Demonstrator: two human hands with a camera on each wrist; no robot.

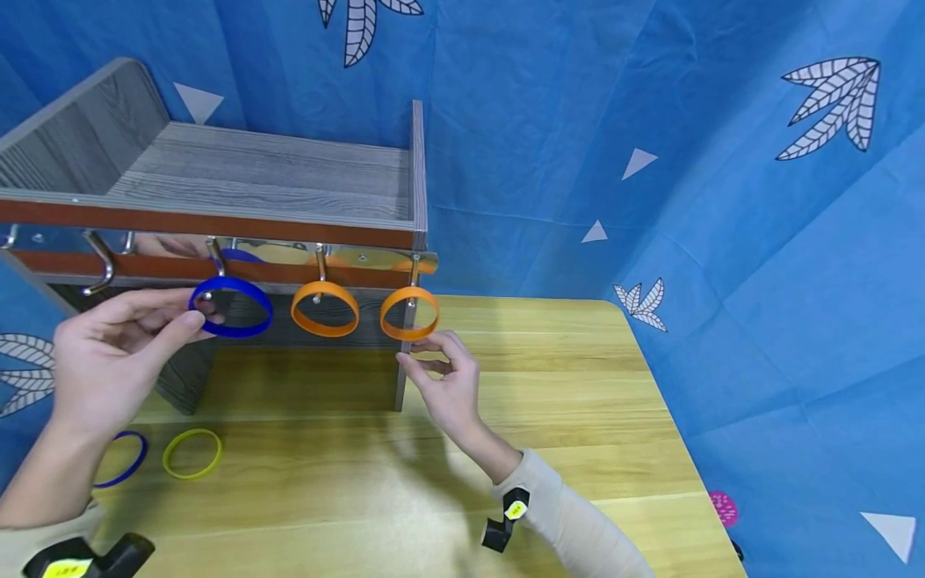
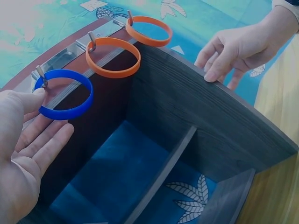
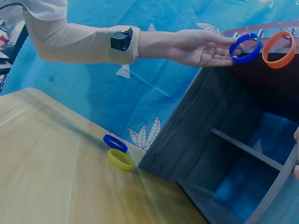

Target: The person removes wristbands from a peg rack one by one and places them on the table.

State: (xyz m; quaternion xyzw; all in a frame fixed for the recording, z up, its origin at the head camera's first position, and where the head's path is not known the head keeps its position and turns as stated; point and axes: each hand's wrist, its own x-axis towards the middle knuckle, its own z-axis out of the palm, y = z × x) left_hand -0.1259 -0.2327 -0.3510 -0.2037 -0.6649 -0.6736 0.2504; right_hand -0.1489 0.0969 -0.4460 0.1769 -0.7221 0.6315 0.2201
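Observation:
In the head view my left hand [image 1: 119, 349] pinches the left edge of a blue wristband [image 1: 242, 327] between thumb and fingers. This band is around a metal hook [image 1: 215, 255] on the rack's front rail. To its right, an orange wristband [image 1: 325, 329] and a second orange wristband [image 1: 409, 331] hang from hooks of their own. Below the rightmost band, my right hand [image 1: 448, 385] grips the edge of the grey rack's side panel [image 2: 219, 105], thumb at the edge and fingers outside. Both fingertips show only partly in the right wrist view.
A yellow wristband [image 1: 193, 475] and another blue wristband [image 1: 137, 461] lie on the wooden table [image 1: 578, 417], left of centre. A bare hook [image 1: 101, 265] juts from the rail beside my left hand. Blue patterned cloth [image 1: 535, 120] stands behind.

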